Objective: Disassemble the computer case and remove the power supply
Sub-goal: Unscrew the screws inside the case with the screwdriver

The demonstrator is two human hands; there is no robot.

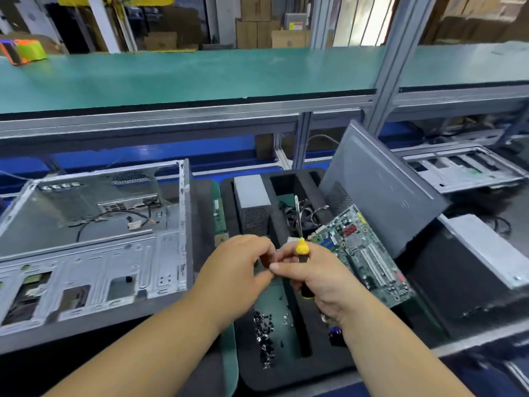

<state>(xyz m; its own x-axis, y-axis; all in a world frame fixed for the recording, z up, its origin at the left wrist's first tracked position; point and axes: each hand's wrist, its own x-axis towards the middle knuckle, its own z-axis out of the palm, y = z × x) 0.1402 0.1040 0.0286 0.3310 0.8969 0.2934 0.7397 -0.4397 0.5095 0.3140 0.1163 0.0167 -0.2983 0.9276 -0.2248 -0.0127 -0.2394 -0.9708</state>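
Yellow-and-black screwdriver (301,250) stands upright in my right hand (317,277), which is closed around its handle. My left hand (239,269) is curled narrow, fingertips meeting the right thumb; whether it pinches anything I cannot tell. The computer case (94,242) lies open on the bench (472,339) at left. The power supply (253,206) sits upright in the black foam tray (289,376), beside the motherboard (363,253).

Bare metal computer case (94,247) beside a matt black foam tray (289,365).
The screwdriver (300,245) has a shiny steel shaft and glossy yellow plastic collar.
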